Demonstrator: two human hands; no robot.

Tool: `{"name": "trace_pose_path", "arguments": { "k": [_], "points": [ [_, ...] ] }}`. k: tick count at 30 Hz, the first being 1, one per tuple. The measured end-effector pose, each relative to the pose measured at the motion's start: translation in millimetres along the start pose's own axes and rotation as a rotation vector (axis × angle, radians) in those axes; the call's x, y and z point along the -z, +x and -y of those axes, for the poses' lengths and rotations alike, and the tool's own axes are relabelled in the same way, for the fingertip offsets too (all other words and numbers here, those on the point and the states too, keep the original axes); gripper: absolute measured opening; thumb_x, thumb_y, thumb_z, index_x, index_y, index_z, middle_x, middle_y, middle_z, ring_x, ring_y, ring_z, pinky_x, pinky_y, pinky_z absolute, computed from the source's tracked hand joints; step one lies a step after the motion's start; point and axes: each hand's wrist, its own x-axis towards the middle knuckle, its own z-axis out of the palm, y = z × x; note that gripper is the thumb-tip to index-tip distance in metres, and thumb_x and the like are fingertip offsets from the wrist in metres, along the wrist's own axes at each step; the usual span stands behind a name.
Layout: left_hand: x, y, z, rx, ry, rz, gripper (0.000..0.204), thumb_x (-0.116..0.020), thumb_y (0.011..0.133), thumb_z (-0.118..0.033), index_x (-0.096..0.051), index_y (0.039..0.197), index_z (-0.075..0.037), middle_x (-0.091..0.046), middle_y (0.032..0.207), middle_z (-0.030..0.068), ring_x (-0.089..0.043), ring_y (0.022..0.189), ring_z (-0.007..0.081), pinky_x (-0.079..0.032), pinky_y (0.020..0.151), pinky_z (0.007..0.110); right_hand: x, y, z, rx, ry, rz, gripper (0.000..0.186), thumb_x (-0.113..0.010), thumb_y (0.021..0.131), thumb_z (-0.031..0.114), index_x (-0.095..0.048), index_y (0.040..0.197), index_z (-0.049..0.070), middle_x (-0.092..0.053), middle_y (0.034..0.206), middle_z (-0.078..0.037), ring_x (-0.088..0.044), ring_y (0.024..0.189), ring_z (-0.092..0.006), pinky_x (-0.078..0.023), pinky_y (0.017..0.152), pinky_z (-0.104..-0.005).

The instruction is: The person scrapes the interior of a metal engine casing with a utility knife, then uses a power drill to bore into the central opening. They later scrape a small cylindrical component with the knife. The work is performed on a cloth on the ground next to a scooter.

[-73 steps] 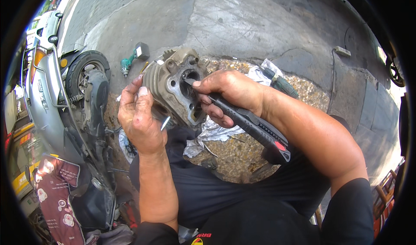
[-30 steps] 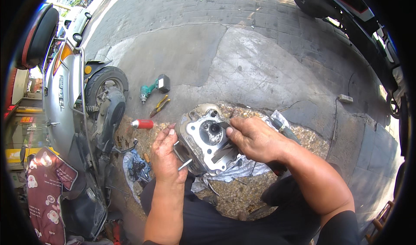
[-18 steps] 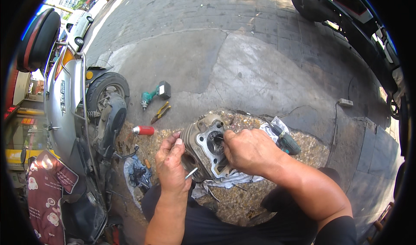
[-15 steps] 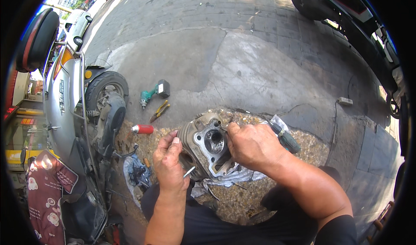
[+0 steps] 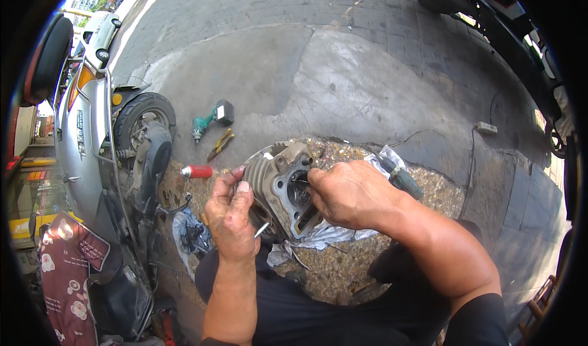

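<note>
- Head view, the metal block (image 5: 262, 184): near the middle of the frame, between the hands; its flat face is turned to the right, with the longer side running roughly top to bottom.
- The left hand (image 5: 231, 216) grasps the block's finned left side; a short pale rod (image 5: 262, 229) shows beside the palm, held or fixed, I cannot tell.
- The right hand (image 5: 352, 193) is clenched on what looks like a thin tool (image 5: 303, 180), mostly hidden.
- The round hole (image 5: 297, 193) lies just left of the right fingertips, the nearer hand to it.
- Left of the block lies a red can (image 5: 197, 172); to the upper left, pliers (image 5: 220, 145).
</note>
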Motion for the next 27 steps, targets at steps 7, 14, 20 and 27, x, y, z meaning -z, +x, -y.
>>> {"name": "trace_pose_path", "arguments": {
  "k": [7,14,20,27],
  "points": [
    [-0.8,0.7,-3.7,0.011,0.004,-0.011,0.035,-0.057,0.094,-0.009,-0.055,0.124,0.008,-0.064,0.116,0.0148,-0.062,0.105,0.0188,-0.047,0.097,0.032,7.7,-1.7,-0.7,-0.009,0.004,0.006,0.021,-0.059,0.093,0.022,-0.062,0.088,0.002,-0.063,0.065,-0.023,-0.063,0.067,-0.046,-0.05,0.064,-0.055],
    [-0.7,0.0,-4.9,0.008,0.022,0.04,0.035,-0.059,0.094,-0.009,-0.055,0.124,0.008,-0.065,0.115,0.0136,-0.062,0.104,0.0182,-0.047,0.097,0.031,6.0,-0.8,-3.4,0.04,-0.028,-0.009,0.021,-0.059,0.092,0.021,-0.063,0.087,0.001,-0.062,0.065,-0.023,-0.063,0.065,-0.0455,-0.05,0.061,-0.0542],
    [-1.7,-2.5,-3.8,-0.021,0.258,0.085,0.034,-0.059,0.094,-0.008,-0.057,0.123,0.008,-0.064,0.114,0.0124,-0.06,0.103,0.0158,-0.045,0.095,0.028,1.3,0.2,-4.3,0.07,-0.207,0.047,0.016,-0.059,0.082,0.014,-0.069,0.081,0.002,-0.07,0.074,-0.02,-0.07,0.073,-0.0373,-0.055,0.066,-0.0475],
    [-0.3,3.8,1.2,0.04,0.133,-0.012,0.03,-0.056,0.095,-0.006,-0.058,0.122,0.008,-0.065,0.111,0.0114,-0.06,0.101,0.0154,-0.046,0.094,0.028,0.0,-1.2,-4.1,-0.023,-0.263,-0.066,0.015,-0.057,0.083,0.012,-0.067,0.084,0.001,-0.068,0.071,-0.021,-0.07,0.07,-0.0373,-0.055,0.063,-0.0477]
  ]
}}
